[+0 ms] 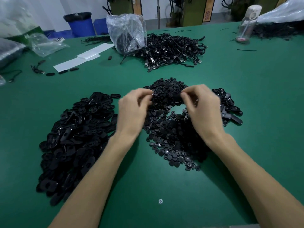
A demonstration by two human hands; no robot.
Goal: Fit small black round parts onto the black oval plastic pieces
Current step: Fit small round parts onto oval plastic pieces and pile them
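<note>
Head view: left hand (133,112) and right hand (204,111) are seen with fingers curled over the small round parts (172,142); whether any is pinched cannot be told. Oval pieces (74,142) are heaped at left. Dark items are held in a clear bag (126,30).

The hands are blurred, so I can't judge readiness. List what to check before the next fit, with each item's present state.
1. Heap of small black round parts between the hands, within reach: ok.
2. Pile of black oval plastic pieces on the green table, beside the left forearm: ok.
3. Whether the left hand holds an oval piece: cannot tell, blurred.
4. Whether the right hand pinches a round part: cannot tell, blurred.
5. Smaller black pile at the right, apart from the left pile: ok.
</note>
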